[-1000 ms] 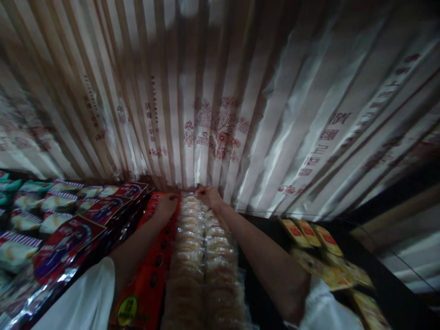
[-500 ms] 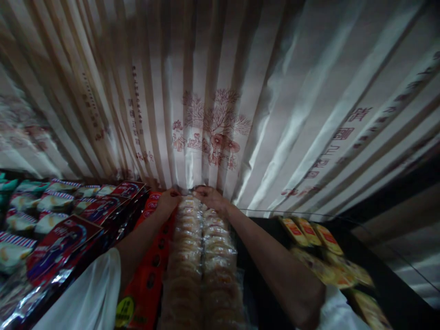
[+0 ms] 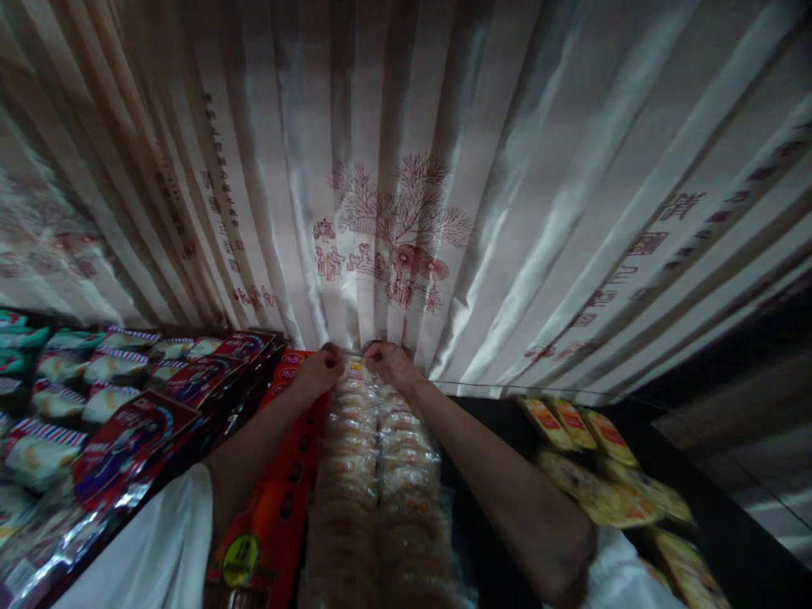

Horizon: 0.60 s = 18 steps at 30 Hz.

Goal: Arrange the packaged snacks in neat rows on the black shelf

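Note:
My left hand [image 3: 320, 370] and my right hand [image 3: 388, 362] reach to the far end of two rows of clear-wrapped round pastries [image 3: 355, 474]. Both are at the foot of a pale printed curtain [image 3: 386, 279], a short gap apart. The fingers of each are pinched together. Something thin and dark seems to run between the fingertips, but it is too small and dim to name. The left forearm crosses red packets [image 3: 292, 474] beside the pastries. My right forearm passes over the dark surface to their right.
Dark red glossy bags [image 3: 136, 440] and several small white and green packs [image 3: 57, 397] fill the left side. Yellow packets [image 3: 571, 423] lie on the black surface [image 3: 729, 541] at right. A thin wire [image 3: 469, 386] runs along the curtain's foot to the right.
The view has shifted slightly, moving the goods at left a little to the right. My left hand has come slightly nearer the right one. Both stay pinched at the far end of the pastries.

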Each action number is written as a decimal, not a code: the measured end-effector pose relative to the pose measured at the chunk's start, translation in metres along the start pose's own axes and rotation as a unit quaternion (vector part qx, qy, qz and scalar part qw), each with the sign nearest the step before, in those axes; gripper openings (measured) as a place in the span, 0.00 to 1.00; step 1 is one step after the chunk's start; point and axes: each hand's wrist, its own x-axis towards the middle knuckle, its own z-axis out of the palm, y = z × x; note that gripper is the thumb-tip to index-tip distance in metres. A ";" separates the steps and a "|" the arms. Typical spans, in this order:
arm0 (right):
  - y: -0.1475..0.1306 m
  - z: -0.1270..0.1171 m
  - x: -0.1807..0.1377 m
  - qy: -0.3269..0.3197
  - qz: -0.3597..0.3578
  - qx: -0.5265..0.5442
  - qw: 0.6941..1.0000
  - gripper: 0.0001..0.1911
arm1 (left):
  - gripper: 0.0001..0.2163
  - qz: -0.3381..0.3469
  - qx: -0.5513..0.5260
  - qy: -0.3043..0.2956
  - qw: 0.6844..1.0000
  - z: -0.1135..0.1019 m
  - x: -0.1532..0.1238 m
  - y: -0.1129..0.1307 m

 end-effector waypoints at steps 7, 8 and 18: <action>0.001 -0.002 -0.006 0.079 -0.120 -0.021 0.989 0.02 | 0.04 -0.001 -0.046 -0.001 0.999 0.005 -0.002 -0.001; 0.002 -0.003 -0.008 0.093 -0.134 -0.039 0.986 0.02 | 0.04 -0.002 -0.053 0.007 0.999 0.007 -0.001 -0.002; 0.002 0.002 -0.012 0.093 -0.122 -0.121 0.981 0.04 | 0.02 -0.013 -0.037 0.039 0.998 -0.001 -0.008 -0.007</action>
